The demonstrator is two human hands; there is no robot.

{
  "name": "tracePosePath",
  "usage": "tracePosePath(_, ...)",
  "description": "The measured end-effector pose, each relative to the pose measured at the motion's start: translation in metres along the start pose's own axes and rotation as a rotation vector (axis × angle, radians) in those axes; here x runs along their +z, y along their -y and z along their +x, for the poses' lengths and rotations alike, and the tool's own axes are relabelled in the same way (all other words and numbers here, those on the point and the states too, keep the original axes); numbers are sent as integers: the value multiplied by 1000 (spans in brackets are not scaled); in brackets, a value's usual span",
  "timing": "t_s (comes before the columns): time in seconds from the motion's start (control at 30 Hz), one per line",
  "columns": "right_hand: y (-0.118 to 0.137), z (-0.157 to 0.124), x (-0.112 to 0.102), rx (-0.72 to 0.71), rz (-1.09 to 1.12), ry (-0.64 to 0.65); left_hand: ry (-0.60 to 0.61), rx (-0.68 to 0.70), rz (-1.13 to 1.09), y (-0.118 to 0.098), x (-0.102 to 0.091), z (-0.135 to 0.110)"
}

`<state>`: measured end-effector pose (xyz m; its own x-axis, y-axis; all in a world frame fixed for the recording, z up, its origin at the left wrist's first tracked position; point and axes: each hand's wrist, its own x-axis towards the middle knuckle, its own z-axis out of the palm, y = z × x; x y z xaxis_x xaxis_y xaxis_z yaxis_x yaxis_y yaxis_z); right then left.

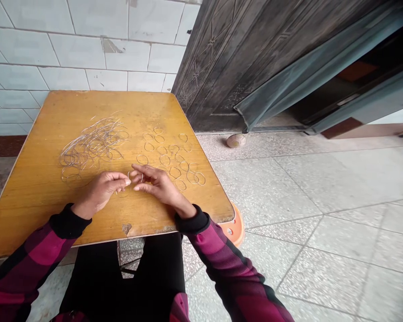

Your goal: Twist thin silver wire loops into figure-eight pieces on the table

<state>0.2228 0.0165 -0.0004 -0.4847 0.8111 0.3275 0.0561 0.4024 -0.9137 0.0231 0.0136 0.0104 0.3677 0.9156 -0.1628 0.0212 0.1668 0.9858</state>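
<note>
Both my hands are over the front of a yellow wooden table [43,192]. My left hand [102,190] and my right hand [157,183] pinch a thin silver wire ring [135,177] between their fingertips. A tangled heap of wire loops [94,145] lies on the left of the tabletop, just beyond my left hand. Several separate wire rings [171,156] are spread out to the right, beyond my right hand. A faint loop of wire [122,192] lies partly under my left fingers.
White tiles [70,49] cover the wall behind the table. A dark embossed metal door [218,62] stands at the back right, with a small round ball [236,141] on the speckled floor near it. An orange plastic container [235,228] shows under the table's right corner.
</note>
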Motion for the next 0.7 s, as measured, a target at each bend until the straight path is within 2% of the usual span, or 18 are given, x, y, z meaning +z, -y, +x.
tracePosePath(0.1, -3, 1, -3, 8, 135, 80, 79, -21, -7, 0, -2, 0)
tracePosePath(0.23, 0, 2, -7, 47, 197, 167, 141, -35, -16, -2, 0, -1)
tracePosePath(0.5, 4, 4, -10, 102, 177, 183, 147, -66, -48, -4, 5, -3)
tracePosePath(0.6, 0, 4, -9, 128, 195, 134, 103, -68, -96, -4, 7, -2)
tracePosePath(0.7, -2, 3, -6, 170, 225, -16, -37, -65, -222, -2, 8, -1)
